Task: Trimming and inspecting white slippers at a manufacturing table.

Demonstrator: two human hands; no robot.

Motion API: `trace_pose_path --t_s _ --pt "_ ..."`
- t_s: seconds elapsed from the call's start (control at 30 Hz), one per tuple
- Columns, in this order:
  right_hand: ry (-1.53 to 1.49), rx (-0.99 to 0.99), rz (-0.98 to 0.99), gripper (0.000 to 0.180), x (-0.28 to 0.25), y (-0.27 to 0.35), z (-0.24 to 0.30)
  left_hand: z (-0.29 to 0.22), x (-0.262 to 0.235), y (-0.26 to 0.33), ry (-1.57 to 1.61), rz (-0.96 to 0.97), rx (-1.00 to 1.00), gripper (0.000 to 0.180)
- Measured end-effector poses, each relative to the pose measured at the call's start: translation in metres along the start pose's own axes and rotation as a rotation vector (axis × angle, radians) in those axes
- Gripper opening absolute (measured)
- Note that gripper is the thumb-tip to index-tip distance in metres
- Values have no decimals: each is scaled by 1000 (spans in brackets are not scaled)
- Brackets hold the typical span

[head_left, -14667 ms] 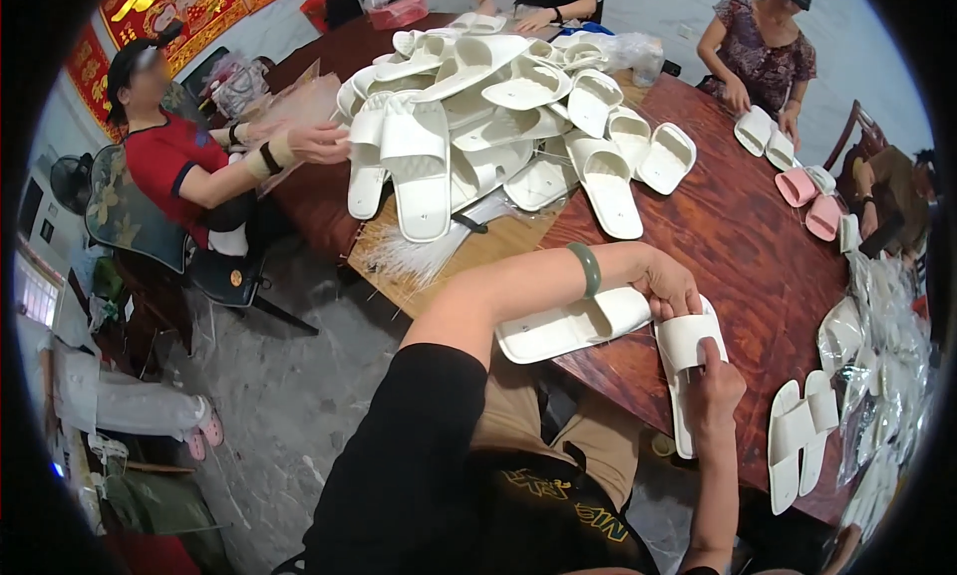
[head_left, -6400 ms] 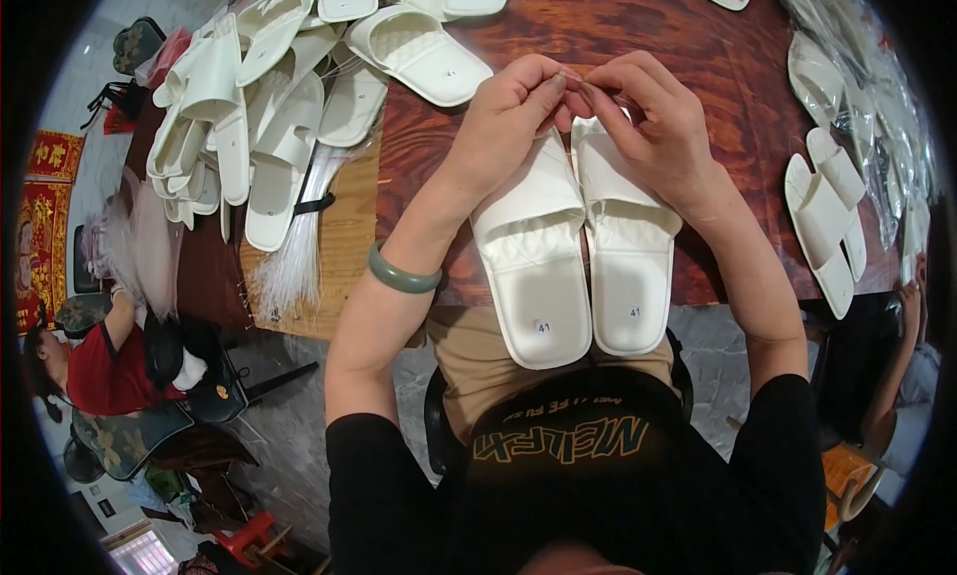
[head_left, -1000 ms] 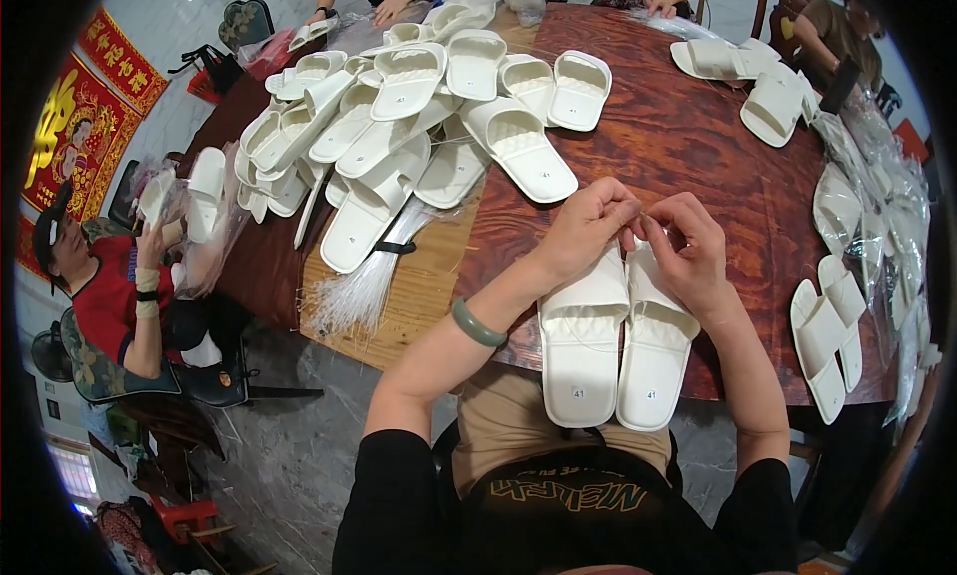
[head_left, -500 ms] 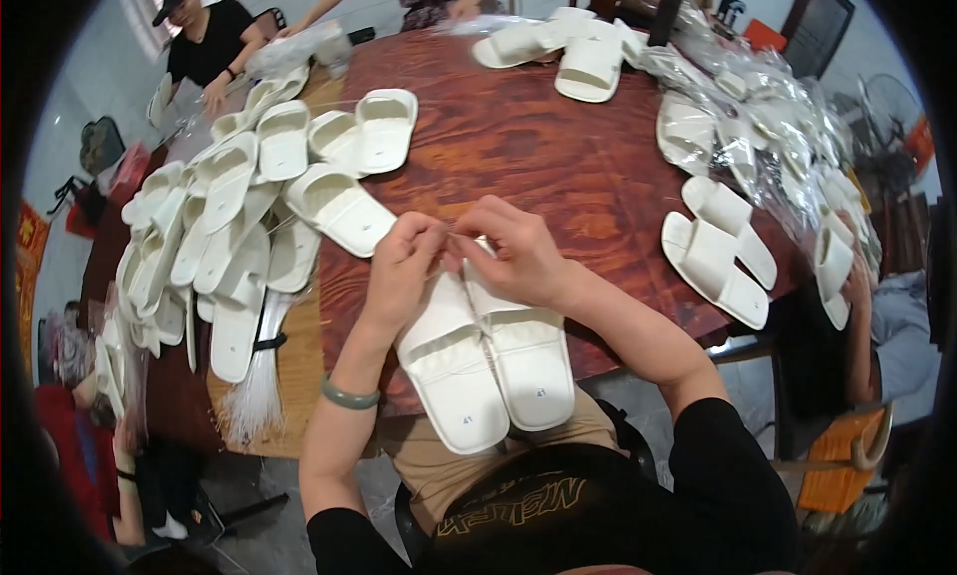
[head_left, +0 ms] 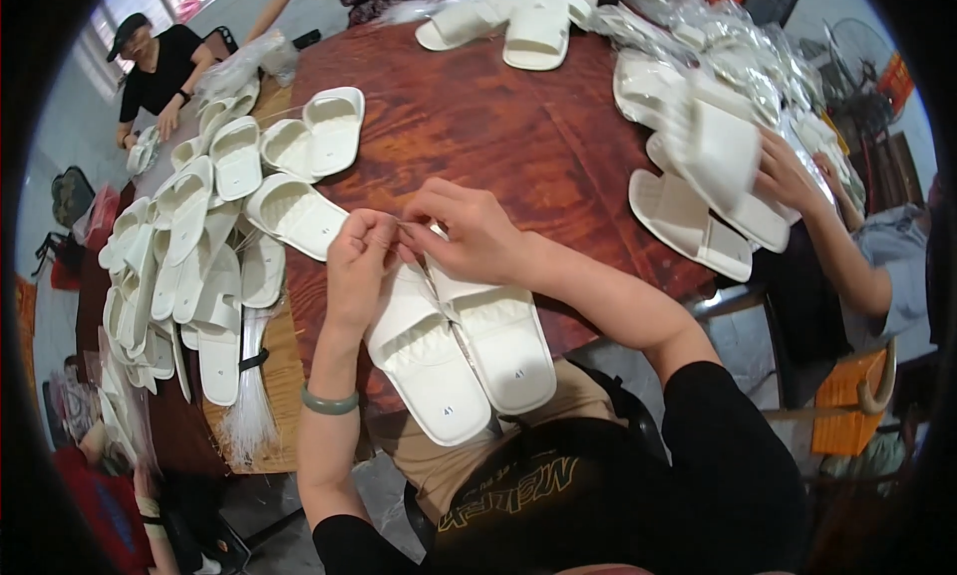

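A pair of white open-toed slippers (head_left: 439,396) lies side by side in front of me, toes away, heels out over the table's near edge above my lap. At the toe end, my left hand (head_left: 359,261) and my right hand (head_left: 467,234) meet with fingertips pinched together. Between them shows part of a thin strand, too fine to follow fully; both hands appear closed on it. My fingers hide the slippers' toe ends. A bundle of thin white plastic strands (head_left: 249,421), bound with a black band, lies to the left.
White slippers (head_left: 214,311) are heaped at the left. More slippers (head_left: 536,39) lie at the far edge of the red-brown wooden table (head_left: 449,127), and plastic-wrapped ones (head_left: 738,47) at the right. A co-worker's hand (head_left: 793,176) holds blurred slippers (head_left: 720,156) over another pair (head_left: 688,226).
My view has shifted slightly; my hands stay pinched at the slippers' toe end. On the right, a co-worker's hand has brought slippers over the pair lying there.
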State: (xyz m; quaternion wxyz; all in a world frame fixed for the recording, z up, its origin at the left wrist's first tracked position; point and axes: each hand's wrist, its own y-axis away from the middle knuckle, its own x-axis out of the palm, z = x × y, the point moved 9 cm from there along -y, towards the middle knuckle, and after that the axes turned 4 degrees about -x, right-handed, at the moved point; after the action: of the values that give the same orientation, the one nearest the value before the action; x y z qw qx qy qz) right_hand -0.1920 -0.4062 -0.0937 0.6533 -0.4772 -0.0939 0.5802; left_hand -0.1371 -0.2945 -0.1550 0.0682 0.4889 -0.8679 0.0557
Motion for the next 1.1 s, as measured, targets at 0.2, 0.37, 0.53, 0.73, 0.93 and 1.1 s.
trace_pose_path --t_s 0.2,0.37,0.53,0.73,0.93,1.1 --pt "-11 -37 1 7 2 1 -2 3 -2 -2 -37 -3 4 12" --pt "-19 29 0 7 4 -2 -3 2 -3 0 20 45 21 12" --pt "-25 48 20 9 3 -3 -3 5 1 -4 61 75 41 12" --pt "-16 55 57 8 11 -5 1 -3 -1 -1 -11 81 57 12" --pt "-11 53 62 6 15 -6 4 2 -3 0 69 70 45 13" --pt "-14 72 80 5 12 -1 0 0 3 -1 36 83 57 13"
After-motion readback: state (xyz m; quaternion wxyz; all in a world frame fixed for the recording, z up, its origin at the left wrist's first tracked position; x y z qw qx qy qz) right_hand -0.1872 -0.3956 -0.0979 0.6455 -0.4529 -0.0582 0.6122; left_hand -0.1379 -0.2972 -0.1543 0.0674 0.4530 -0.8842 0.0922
